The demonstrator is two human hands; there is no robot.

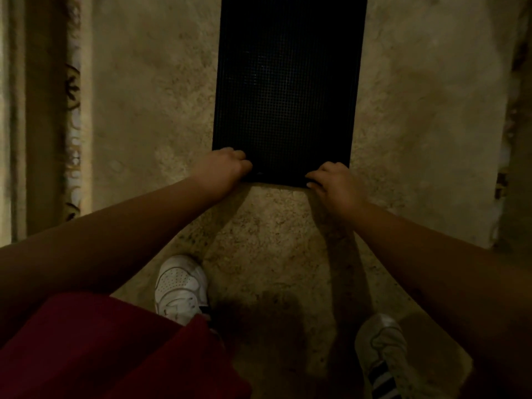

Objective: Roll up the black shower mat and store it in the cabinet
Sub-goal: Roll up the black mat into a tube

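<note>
2 hands grip the near edge of the black shower mat (285,90): left hand (223,165) clamped on one corner, right hand (334,182) on the other, mat lying flat beyond them.

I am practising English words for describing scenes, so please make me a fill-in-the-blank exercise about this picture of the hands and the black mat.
1. The black rectangular grid-textured shower mat lies ____ on the beige stone floor, not yet rolled.
2. Both the left hand and the right hand hold the mat's ____ edge, the one closest to the person.
3. The two shoes, one near each arm, the other striped, are mostly ____ in colour.

Missing words: flat; near; white
</note>
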